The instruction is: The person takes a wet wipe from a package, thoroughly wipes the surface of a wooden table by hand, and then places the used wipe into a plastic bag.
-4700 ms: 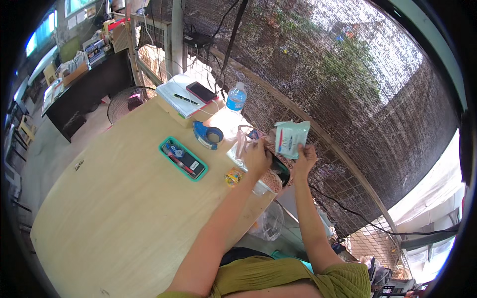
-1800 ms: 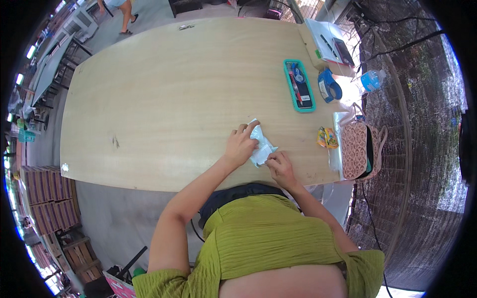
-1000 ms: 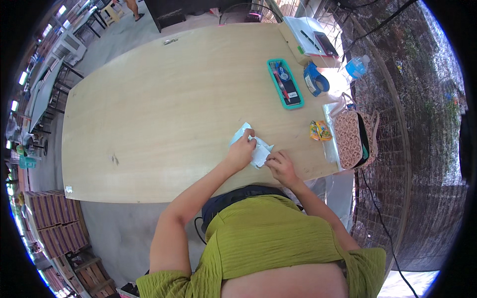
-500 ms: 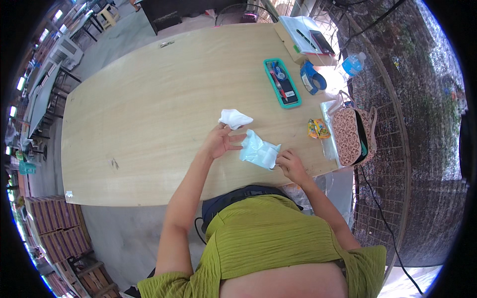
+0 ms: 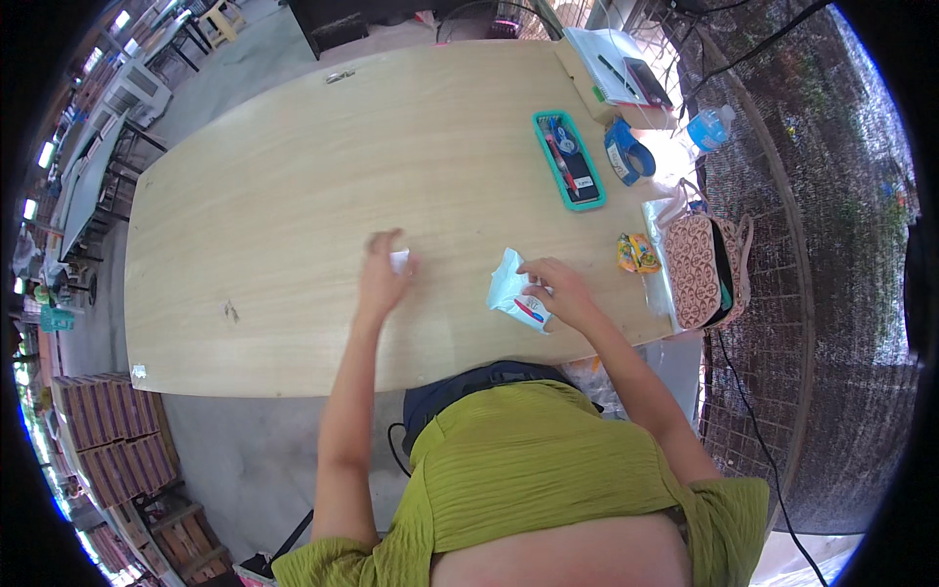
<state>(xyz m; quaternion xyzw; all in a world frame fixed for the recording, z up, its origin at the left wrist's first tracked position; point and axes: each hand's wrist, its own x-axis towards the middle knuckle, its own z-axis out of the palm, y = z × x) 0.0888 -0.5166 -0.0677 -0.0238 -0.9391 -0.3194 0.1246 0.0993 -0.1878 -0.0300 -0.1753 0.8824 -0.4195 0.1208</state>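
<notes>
A pale wooden tabletop (image 5: pixel 293 196) is filling most of my head view, with dark mesh (image 5: pixel 822 293) hanging beyond its edge at three o'clock. I'm counting hours from the light-blue packet (image 5: pixel 515 295), twelve being the top of my view. The packet is sitting near the table's near edge, its printed face showing; I'm not managing to tell whether it is touching the wood. The right hand (image 5: pixel 556 291) is gripping it from three o'clock, fingers bending over its upper side. Well apart at nine o'clock, the left hand (image 5: pixel 385 276) is blurring, its fingers closing on a white piece (image 5: pixel 400 260) that is mostly hidden. At one o'clock I'm seeing a teal tray (image 5: pixel 593 203) holding pens and a dark case, with a blue tape dispenser (image 5: pixel 618 159) standing just beside it. A blue-labelled bottle (image 5: pixel 710 128) is standing between one and two. Yellow sachets (image 5: pixel 638 253) are lying between two and three, and a pink patterned bag (image 5: pixel 691 274) is resting at three, its top gaping.
</notes>
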